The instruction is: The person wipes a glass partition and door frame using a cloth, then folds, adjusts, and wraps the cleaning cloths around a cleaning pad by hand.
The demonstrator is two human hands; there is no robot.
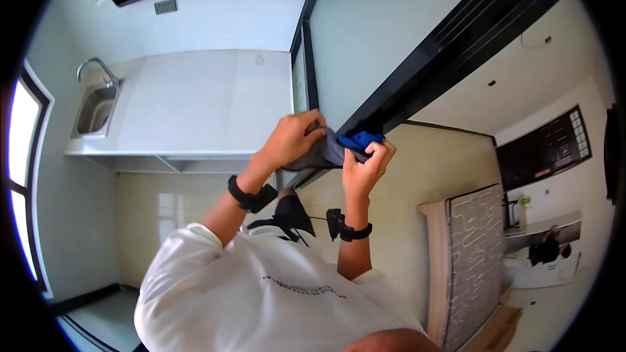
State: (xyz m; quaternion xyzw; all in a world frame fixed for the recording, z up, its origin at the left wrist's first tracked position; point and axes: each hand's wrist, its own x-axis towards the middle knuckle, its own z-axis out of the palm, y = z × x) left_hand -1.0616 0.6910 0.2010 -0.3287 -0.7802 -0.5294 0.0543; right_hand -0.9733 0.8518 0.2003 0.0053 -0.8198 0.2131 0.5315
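— Nearest the lens is a white shirt, then two forearms with black wrist straps. What are the hands doing?

— Both meet at the black door frame. The left hand is closed over a grey cloth, pinning it flat against the frame, apparently so it stays put.

— And the other?

— The right hand is clenched round a blue cloth, bunched just above its fingers and touching the grey one, pressed into the frame's edge.

— Anything around them?

— A white bench with a steel sink at its far corner, well apart from the hands. A mattress leans by the wall, and another person is in the far room.
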